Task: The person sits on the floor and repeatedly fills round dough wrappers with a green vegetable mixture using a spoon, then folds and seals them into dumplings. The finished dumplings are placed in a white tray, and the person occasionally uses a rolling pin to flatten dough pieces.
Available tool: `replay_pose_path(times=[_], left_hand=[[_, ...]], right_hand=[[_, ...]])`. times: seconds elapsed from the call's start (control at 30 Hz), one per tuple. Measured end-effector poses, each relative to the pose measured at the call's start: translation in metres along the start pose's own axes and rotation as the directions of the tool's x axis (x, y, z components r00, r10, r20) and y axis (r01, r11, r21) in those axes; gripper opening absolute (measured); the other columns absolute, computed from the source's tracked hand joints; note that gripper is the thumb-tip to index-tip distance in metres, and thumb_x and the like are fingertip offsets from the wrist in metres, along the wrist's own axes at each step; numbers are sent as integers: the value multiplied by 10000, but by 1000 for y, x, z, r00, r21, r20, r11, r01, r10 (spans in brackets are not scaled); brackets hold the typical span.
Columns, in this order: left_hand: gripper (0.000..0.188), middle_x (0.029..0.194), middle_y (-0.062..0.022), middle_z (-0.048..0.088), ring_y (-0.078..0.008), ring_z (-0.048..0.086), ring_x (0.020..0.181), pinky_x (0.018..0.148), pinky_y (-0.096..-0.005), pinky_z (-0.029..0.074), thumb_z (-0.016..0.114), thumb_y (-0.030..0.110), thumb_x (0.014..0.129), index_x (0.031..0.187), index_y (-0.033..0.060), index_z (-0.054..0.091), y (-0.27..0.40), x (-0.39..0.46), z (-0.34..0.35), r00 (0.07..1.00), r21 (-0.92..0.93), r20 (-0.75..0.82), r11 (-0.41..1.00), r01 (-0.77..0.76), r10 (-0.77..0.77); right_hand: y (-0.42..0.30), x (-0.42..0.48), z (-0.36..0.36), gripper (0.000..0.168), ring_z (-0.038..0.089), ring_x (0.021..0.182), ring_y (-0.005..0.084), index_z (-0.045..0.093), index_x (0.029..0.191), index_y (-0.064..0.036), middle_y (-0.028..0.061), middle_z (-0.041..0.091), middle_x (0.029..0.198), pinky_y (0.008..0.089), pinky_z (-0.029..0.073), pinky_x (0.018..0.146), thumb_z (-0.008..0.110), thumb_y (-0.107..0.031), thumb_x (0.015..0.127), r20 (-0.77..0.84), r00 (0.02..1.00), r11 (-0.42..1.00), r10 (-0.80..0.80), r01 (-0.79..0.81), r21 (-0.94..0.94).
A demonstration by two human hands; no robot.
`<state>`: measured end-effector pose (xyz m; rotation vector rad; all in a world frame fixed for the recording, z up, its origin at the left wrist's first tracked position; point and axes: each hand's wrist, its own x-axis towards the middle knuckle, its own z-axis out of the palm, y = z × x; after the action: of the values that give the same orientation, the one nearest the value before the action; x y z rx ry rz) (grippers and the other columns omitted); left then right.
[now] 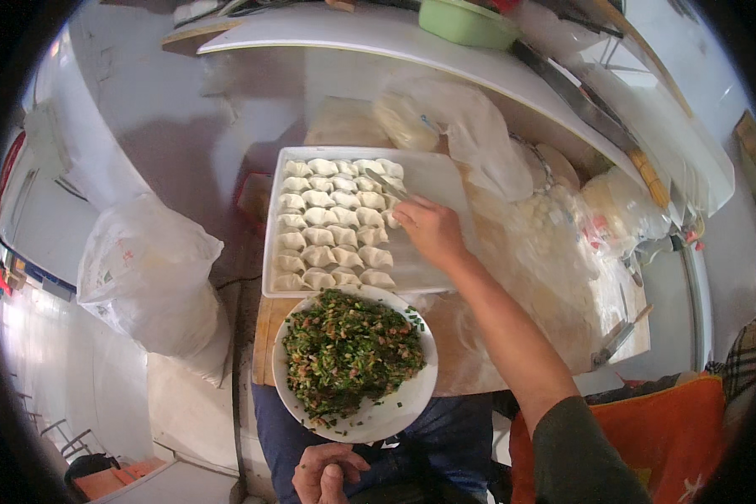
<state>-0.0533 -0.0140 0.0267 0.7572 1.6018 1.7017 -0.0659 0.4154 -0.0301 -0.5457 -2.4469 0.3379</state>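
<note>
Rows of white folded dumplings (343, 236) fill the left and middle of a white plastic tray (428, 252) on the wooden board. My right hand (431, 230) is over the tray, gripping a thin flat spatula-like tool (384, 183) whose far end lies over the upper dumplings. Nearer to me, a round white plate (384, 422) holds a heap of chopped green and meat filling (353, 356); it overlaps the board's front edge and the tray's near rim. Below the plate, at my lap, my left hand (329, 469) has curled fingers, and whether anything is in it cannot be seen.
A floured wooden board (510, 315) extends right, with a knife-like tool (620, 337) at its right edge. Clear plastic bags (485, 138) lie behind. A full white plastic bag (151, 277) stands at left. Overhead runs a white shelf (353, 28) with a green basin (466, 24).
</note>
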Motion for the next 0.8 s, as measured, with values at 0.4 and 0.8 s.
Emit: replay_pose_path(times=[0.4,0.8], left_hand=[[303,868,-99,685,-98,524,594,543,-241,433,491,293,1076,1136,13,591,-1,-4,18,997,63,54,996,-61,58],[238,876,-109,695,-81,510,581,540,-229,423,582,198,1041,1217,41,616,-16,-3,38,971,91,234,993,-73,50]], right_hand=[[-30,-30,-69,348,687,927,345,601,1272,-107,149,703,985,460,535,790,556,-37,933,-2,959,949,285,-282,144],[111,-248,-195,256,688,800,440,679,907,49,280,680,801,483,528,721,673,-189,814,-269,496,493,826,-866,-84]])
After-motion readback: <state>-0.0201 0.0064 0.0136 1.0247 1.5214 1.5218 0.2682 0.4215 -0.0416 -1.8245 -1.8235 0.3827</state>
